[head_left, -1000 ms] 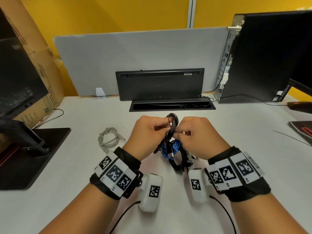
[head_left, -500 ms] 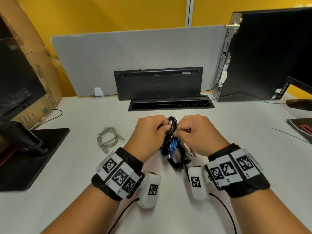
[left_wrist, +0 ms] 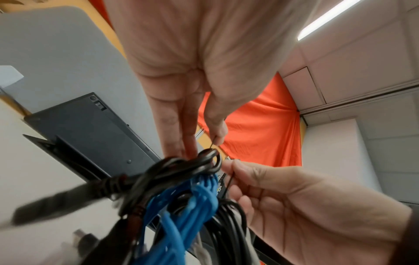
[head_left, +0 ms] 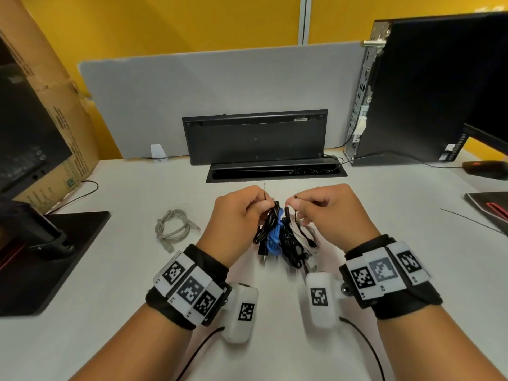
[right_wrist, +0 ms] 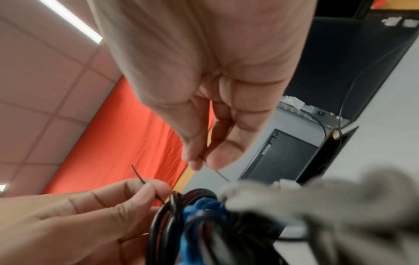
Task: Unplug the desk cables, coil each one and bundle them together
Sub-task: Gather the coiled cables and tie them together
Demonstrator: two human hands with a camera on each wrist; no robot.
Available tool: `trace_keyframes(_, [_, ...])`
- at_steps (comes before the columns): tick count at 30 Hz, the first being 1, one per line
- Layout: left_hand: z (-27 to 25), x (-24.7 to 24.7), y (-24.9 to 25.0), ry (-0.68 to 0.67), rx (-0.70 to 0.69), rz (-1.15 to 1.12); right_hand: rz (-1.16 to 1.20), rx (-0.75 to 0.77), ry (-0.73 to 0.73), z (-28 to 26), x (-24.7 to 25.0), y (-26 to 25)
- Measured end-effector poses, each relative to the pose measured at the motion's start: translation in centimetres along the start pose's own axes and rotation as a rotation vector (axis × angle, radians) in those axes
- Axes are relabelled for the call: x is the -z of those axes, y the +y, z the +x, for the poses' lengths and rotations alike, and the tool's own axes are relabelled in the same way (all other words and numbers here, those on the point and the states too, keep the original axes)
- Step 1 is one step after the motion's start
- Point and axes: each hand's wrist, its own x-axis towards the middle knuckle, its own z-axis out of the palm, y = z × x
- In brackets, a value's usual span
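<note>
A bundle of coiled cables (head_left: 277, 235), black, blue and pale grey, hangs between my hands just above the white desk (head_left: 275, 312). A thin black tie wire (left_wrist: 229, 184) loops through its top. My left hand (head_left: 265, 202) pinches one end of the wire (right_wrist: 137, 172), which sticks up past the fingertips. My right hand (head_left: 295, 201) pinches the other end (right_wrist: 223, 176). In the left wrist view the blue coil (left_wrist: 192, 200) lies among black loops under both hands. A separate grey coiled cable (head_left: 173, 228) lies on the desk to the left.
Behind the hands is an open cable hatch (head_left: 275, 171) with its black lid (head_left: 255, 136) raised against a grey partition. A black computer tower (head_left: 428, 89) stands at the right, with a mouse (head_left: 486, 169) beside it. A monitor base (head_left: 41, 257) and cardboard box (head_left: 55, 105) fill the left.
My hands, which were together at the top of the bundle, have drawn apart, each holding one end of the tie wire. The bundle's coils now show between them.
</note>
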Motion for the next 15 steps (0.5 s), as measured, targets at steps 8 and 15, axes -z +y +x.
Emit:
trace_keyframes(8, [0.0,-0.4,0.0,0.018,0.026,-0.033,0.103,0.044,-0.006,-0.1,-0.8,-0.2])
trace_keyframes(15, [-0.3,-0.5,0.2,0.062,0.078,-0.087,0.036,0.063,-0.002,0.0,-1.2,-0.2])
